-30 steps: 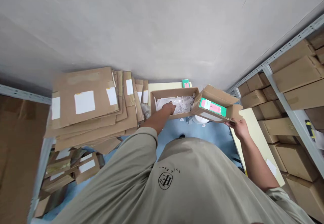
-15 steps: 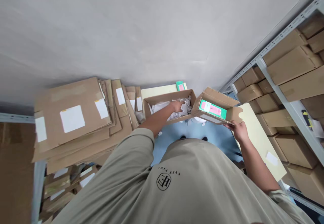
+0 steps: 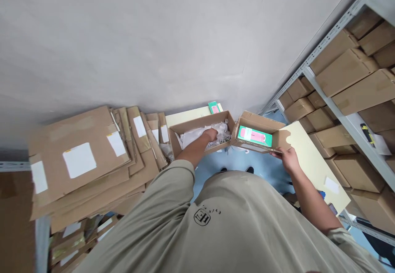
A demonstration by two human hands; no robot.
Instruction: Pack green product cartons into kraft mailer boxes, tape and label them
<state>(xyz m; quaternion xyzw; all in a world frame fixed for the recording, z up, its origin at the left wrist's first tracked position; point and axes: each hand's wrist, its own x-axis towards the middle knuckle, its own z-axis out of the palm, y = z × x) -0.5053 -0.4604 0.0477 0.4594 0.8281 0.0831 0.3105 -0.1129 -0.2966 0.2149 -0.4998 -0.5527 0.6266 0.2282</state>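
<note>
My left hand [image 3: 210,135] reaches into a long open cardboard box [image 3: 197,123] on the pale table and closes on clear plastic packing [image 3: 222,129] that lies inside with white paper. My right hand [image 3: 287,158] grips the near flap of a small open carton [image 3: 259,127], held just above the table's edge. A green and pink packaged item [image 3: 254,136] lies flat inside that carton. A second green and pink item [image 3: 213,107] stands behind the long box against the wall.
A tall stack of flattened cardboard sheets with white labels [image 3: 83,162] fills the left. Metal shelving [image 3: 342,112] on the right holds several closed brown boxes. The pale tabletop [image 3: 308,162] runs along the right, with blue floor [image 3: 265,168] below.
My view swung leftward and down, so everything shifted in the frame. My left hand moved right within the long box, then back a little. My right hand kept hold of the small carton, which now sits more level.
</note>
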